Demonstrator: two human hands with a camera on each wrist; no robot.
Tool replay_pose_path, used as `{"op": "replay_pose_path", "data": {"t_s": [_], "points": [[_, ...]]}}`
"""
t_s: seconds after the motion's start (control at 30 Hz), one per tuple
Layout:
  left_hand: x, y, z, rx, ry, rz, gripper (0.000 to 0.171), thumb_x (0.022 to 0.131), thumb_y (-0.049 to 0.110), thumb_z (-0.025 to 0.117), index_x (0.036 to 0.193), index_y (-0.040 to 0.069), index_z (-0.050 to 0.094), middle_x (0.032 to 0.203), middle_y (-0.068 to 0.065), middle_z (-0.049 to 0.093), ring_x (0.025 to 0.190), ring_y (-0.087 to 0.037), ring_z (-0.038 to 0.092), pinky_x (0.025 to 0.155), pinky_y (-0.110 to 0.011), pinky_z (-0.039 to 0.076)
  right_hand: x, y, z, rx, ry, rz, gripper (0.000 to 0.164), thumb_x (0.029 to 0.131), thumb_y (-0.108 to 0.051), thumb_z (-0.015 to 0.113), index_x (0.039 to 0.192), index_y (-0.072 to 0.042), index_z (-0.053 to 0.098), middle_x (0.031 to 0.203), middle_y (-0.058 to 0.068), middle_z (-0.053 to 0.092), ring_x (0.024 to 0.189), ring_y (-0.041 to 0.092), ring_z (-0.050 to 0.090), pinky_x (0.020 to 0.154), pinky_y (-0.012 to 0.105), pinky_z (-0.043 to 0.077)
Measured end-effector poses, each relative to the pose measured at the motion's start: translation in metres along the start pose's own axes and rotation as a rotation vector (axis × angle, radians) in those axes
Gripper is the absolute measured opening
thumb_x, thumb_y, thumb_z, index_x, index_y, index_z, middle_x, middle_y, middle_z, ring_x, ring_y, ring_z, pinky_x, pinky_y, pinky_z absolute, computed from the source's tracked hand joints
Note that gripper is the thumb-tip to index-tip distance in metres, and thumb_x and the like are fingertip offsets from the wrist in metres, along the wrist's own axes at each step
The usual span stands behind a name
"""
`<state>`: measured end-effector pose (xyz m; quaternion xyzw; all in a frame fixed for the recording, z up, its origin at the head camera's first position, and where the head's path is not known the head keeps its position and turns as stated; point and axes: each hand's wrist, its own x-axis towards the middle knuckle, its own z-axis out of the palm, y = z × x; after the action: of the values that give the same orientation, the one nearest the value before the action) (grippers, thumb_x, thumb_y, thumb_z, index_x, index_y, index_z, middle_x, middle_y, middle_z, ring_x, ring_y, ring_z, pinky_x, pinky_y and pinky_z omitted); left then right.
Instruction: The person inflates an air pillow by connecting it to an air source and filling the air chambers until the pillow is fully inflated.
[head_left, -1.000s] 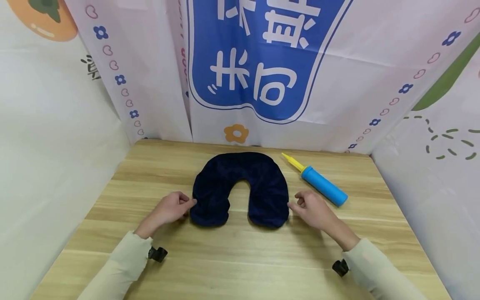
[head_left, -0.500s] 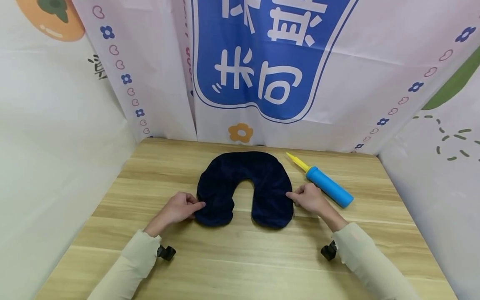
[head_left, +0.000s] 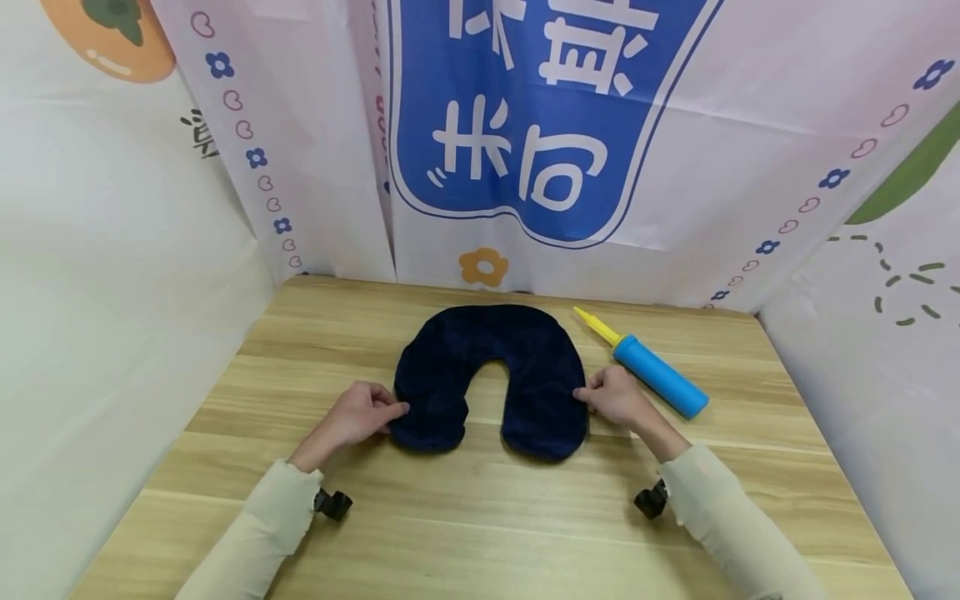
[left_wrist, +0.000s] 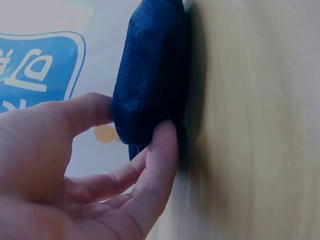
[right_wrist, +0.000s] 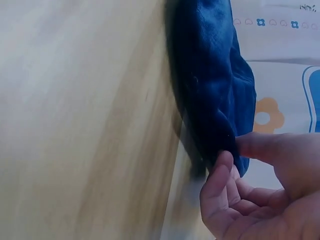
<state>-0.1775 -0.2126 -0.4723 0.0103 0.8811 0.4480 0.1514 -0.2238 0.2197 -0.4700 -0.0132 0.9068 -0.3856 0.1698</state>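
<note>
A dark navy, U-shaped neck pillow [head_left: 491, 333] lies on the wooden table, its opening toward the person. At its left edge the left hand [head_left: 362, 415] pinches the fabric, thumb on top and fingers on the side; the left wrist view shows the pillow [left_wrist: 152, 75] between thumb and fingertips. The right hand [head_left: 618, 396] pinches the opposite edge, and in the right wrist view thumb and forefinger close on the soft cloth [right_wrist: 212, 85]. A blue hand pump [head_left: 660, 377] with a yellow nozzle lies just beyond the right hand, untouched.
The wooden table [head_left: 480, 533] has a printed white curtain [head_left: 697, 183] along its back edge and white sheets at both sides. A small black camera is strapped at each wrist, below the sleeves [head_left: 255, 517].
Both hands have moved in from beside the pillow and taken hold of its left and right edges. The right end of the pillow has shifted slightly. The pump stays in place.
</note>
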Motion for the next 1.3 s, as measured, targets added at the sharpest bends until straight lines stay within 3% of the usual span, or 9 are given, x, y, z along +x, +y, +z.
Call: {"op": "replay_pose_path", "data": {"t_s": [0.23,0.47,0.67,0.8,1.03,1.3], "points": [[0.011,-0.001,-0.014,0.032,0.009,0.005,0.034,0.100,0.026,0.071,0.115,-0.004,0.072,0.100,-0.015,0.078,0.078,-0.017,0.072,0.069,-0.031,0.059,-0.024,-0.004,0.007,-0.020,-0.006,-0.053,0.031,0.100,-0.019,0.072,0.073,-0.005,0.067,0.067,0.007,0.069,0.056,0.013,0.058,0.052,0.025,0.044],[0.017,-0.002,-0.028,0.079,0.057,0.021,0.046,0.103,0.039,0.067,0.126,0.000,0.070,0.117,-0.018,0.073,0.099,-0.024,0.069,0.077,-0.029,0.056,-0.048,-0.011,0.011,-0.035,-0.091,-0.062,0.027,0.099,-0.022,0.074,0.078,-0.005,0.072,0.070,0.005,0.071,0.060,0.015,0.063,0.053,0.025,0.048],[0.001,-0.009,-0.022,0.124,0.053,-0.009,0.048,0.104,0.044,0.065,0.118,-0.002,0.070,0.098,-0.011,0.076,0.080,-0.019,0.069,0.072,-0.029,0.055,-0.033,-0.002,0.001,-0.100,-0.012,-0.065,0.029,0.102,-0.031,0.070,0.094,-0.004,0.078,0.078,0.009,0.076,0.059,0.011,0.057,0.054,0.026,0.045],[-0.009,-0.013,-0.013,0.090,0.032,-0.013,0.043,0.103,0.040,0.068,0.112,-0.002,0.069,0.090,-0.008,0.077,0.075,-0.016,0.071,0.070,-0.029,0.055,-0.018,0.005,-0.005,-0.077,0.040,-0.040,0.032,0.103,-0.035,0.068,0.097,-0.005,0.079,0.083,0.009,0.078,0.064,0.015,0.062,0.057,0.027,0.046],[-0.002,-0.012,-0.003,0.040,0.044,0.019,0.031,0.102,0.029,0.071,0.106,-0.002,0.068,0.085,-0.008,0.077,0.073,-0.016,0.071,0.068,-0.028,0.055,-0.005,0.014,-0.004,-0.009,0.022,0.014,0.034,0.104,-0.030,0.068,0.076,-0.009,0.064,0.072,0.007,0.071,0.058,0.012,0.055,0.053,0.025,0.041],[0.015,-0.012,-0.019,0.054,0.086,0.021,0.041,0.103,0.028,0.069,0.124,-0.007,0.067,0.102,-0.017,0.078,0.079,-0.019,0.075,0.069,-0.028,0.057,-0.023,0.003,0.005,-0.041,0.016,-0.063,0.032,0.102,-0.021,0.070,0.074,-0.006,0.066,0.069,0.007,0.071,0.055,0.013,0.058,0.050,0.025,0.043]]}}
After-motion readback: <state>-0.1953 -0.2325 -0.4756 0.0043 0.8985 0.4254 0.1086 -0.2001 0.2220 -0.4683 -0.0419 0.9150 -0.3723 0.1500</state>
